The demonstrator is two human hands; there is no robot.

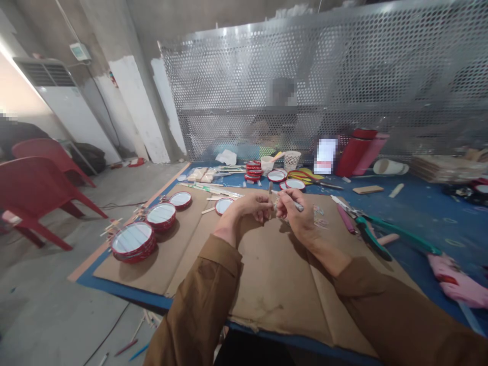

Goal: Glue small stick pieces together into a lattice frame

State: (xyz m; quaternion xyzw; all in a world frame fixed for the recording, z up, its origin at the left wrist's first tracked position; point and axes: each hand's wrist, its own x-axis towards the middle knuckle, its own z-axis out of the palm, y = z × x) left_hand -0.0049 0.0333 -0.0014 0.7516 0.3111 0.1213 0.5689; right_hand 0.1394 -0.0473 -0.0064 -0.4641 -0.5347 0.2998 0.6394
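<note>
My left hand point(252, 204) is closed, its fingertips pinching a small wooden stick point(270, 188) that points upward. Close beside it, my right hand point(296, 211) grips a grey-white pen point(298, 206) whose tip is hidden by the fingers. Both hands hover near each other above a brown cardboard sheet point(274, 274). Just left of my left hand lies a round red-rimmed lid point(223, 205) with a white face. A few coloured rubber bands point(320, 217) lie to the right of my right hand.
Toy-like red drums point(134, 241) with sticks attached line the left side. Pliers with green handles point(375, 239) lie at right. Along the back stand paper cups point(292, 159), a phone point(326, 155) and a red bottle point(354, 152), before a perforated metal screen point(229, 96).
</note>
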